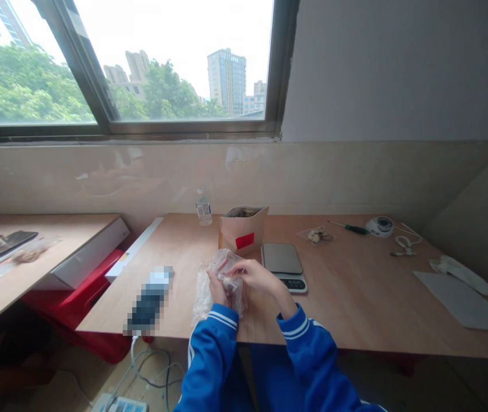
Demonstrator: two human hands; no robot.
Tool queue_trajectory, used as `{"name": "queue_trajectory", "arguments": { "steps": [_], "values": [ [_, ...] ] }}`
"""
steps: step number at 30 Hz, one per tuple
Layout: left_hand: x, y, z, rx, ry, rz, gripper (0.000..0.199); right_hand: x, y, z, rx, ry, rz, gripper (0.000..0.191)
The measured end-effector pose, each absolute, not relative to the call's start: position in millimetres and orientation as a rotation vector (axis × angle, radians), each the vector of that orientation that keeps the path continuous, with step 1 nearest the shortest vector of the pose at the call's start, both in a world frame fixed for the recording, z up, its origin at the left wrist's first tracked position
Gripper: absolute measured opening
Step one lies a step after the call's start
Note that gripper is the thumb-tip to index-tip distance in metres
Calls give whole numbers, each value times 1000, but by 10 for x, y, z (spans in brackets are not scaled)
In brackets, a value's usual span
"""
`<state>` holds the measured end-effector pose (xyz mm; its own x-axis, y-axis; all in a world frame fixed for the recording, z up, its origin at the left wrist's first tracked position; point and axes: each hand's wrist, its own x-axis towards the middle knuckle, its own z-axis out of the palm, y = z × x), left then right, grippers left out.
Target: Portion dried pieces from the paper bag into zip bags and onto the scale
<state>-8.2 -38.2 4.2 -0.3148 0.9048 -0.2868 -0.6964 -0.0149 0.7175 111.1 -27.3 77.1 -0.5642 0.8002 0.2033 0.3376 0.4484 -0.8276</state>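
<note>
My left hand (218, 290) is closed on a clear plastic bag (222, 259) near the front edge of the table. From the right, my right hand (250, 273) reaches across with its fingers pinched on the same bag. More clear plastic (202, 294) lies flat beneath and beside the left hand. Just behind the hands stands an open brown paper pouch (244, 229) with a red label and dark contents at its mouth. A small digital scale (282, 260) sits to the right of my right hand, its plate bare.
A plastic bottle (203, 209) stands at the back. To the right are a small bag with pale pieces (316, 234), a green screwdriver (355, 229), a dome camera (380, 226) and a white cable (404, 246). A blurred phone (149, 300) lies left, its cable hanging off the edge.
</note>
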Motion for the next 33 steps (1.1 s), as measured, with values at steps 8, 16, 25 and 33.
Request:
{"name": "queue_trajectory", "arguments": {
  "steps": [8,16,25,33],
  "values": [
    [-104,-366,35,359,1031,1615,65,1046,-399,705,-1094,-2125,961,33],
    [-96,-376,12,469,1041,1617,65,1123,-310,700,-1002,-2014,1031,23],
    [-126,-351,-68,616,1098,1564,79,1212,-327,804,-1016,-1880,1268,21],
    [-142,-332,-122,695,1223,1456,87,1267,-373,737,-1017,-1580,1388,30]
  ]
}}
